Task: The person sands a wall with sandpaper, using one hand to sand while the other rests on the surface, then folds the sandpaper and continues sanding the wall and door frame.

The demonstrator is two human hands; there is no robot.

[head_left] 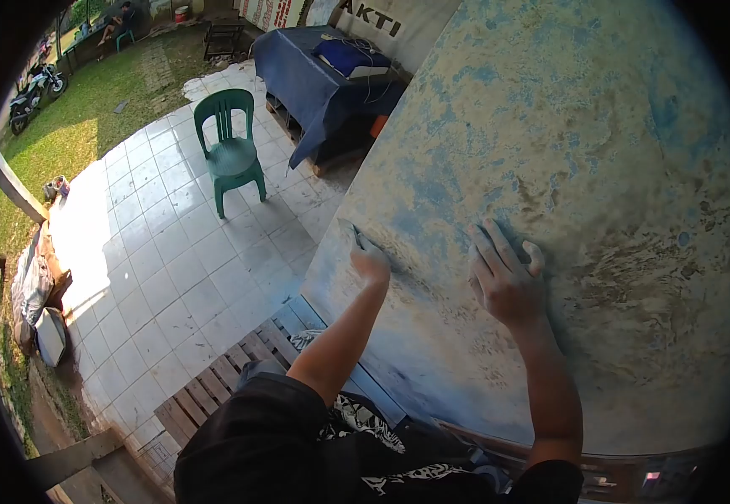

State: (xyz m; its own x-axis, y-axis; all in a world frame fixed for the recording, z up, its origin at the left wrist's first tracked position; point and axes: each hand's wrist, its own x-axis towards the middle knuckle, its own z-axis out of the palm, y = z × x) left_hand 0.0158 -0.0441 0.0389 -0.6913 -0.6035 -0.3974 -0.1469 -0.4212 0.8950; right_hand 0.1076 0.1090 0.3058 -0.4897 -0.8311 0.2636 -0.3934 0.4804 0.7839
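A large wall-like panel (466, 168), mottled blue and beige with rough, peeling patches, fills the right side. Near its left edge, my left hand (370, 259) has its fingers closed on a thin, flat grey piece (348, 228) that touches the surface. My right hand (506, 273) lies against the middle of the panel, palm down and fingers spread, with the thumb side not fully visible. Pale dust coats both hands.
A green plastic chair (232, 155) stands on the white tiled floor (171, 252). Behind it is a table under a dark blue cover (306, 76). A wooden slatted pallet (222, 378) lies below my left arm. A person (121, 21) sits far off, near a motorcycle (35, 94).
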